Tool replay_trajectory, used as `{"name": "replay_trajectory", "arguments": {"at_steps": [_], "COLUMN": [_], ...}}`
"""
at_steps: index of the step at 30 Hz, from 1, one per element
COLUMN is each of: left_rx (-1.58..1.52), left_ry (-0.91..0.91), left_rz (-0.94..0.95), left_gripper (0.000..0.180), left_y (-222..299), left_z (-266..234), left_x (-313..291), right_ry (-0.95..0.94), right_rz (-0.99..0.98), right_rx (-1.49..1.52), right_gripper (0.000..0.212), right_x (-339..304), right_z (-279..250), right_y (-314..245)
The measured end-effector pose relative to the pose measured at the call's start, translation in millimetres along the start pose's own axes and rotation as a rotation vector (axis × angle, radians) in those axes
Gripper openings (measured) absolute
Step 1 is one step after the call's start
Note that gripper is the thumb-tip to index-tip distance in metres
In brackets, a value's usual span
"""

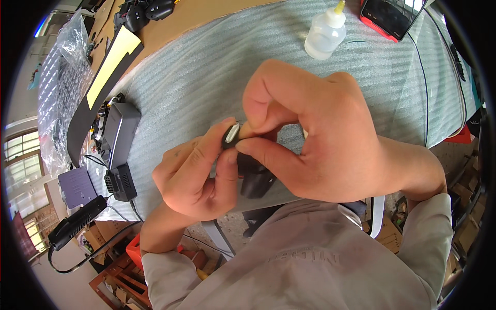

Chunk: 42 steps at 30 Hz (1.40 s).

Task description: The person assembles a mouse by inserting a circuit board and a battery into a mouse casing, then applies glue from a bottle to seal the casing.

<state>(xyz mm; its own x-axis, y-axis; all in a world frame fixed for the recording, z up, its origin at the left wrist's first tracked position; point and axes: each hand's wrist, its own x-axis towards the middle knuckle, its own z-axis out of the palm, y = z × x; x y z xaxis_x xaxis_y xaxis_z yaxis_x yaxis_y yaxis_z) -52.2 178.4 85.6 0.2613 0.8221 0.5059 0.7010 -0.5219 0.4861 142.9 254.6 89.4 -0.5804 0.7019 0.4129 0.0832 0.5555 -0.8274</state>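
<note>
My left hand (194, 178) pinches a small black part with a shiny silver-white inset (232, 134) between thumb and fingertips, held up above the table. My right hand (320, 137) is closed in a pinch against the right side of that part; whatever its fingertips grip is hidden behind them. Under the hands, near the table's front edge, lies a dark, rounded black object (257, 185), mostly covered by my fingers, so its kind is unclear.
Grey-white foam sheeting (191, 62) covers the table. A clear squeeze bottle (325, 36) and a red-edged device with a dark screen (392, 18) stand at the back. Leftward are a grey box (121, 132), a black corded tool (77, 222) and bubble wrap (64, 72).
</note>
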Motion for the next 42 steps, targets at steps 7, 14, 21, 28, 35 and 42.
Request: {"name": "replay_trajectory", "arguments": {"at_steps": [7,14,21,28,35,42], "left_rx": [-0.055,-0.146,-0.328,-0.519,-0.51,-0.222], "left_ry": [0.03,-0.058,-0.106,-0.147,-0.144,0.003], "left_rz": [0.047,0.174,0.203,0.214,0.213,0.222], "left_gripper": [0.03,0.034,0.038,0.037,0.036,0.037], "left_y": [-4,-10,-17,-16,-9,-14], "left_z": [-5,-9,-15,-18,-17,-16], "left_x": [1,9,4,7,8,3], "right_ry": [0.05,0.058,0.144,0.226,0.176,-0.1], "right_rz": [-0.101,-0.231,-0.556,-0.56,-0.621,-0.29], "right_rx": [0.023,-0.078,-0.151,-0.177,-0.096,0.272], "right_gripper": [0.031,0.025,0.033,0.05,0.05,0.03], "right_x": [1,-12,-14,-4,0,-3], "right_z": [4,4,12,1,-6,6], "right_y": [0,1,8,12,17,15]}}
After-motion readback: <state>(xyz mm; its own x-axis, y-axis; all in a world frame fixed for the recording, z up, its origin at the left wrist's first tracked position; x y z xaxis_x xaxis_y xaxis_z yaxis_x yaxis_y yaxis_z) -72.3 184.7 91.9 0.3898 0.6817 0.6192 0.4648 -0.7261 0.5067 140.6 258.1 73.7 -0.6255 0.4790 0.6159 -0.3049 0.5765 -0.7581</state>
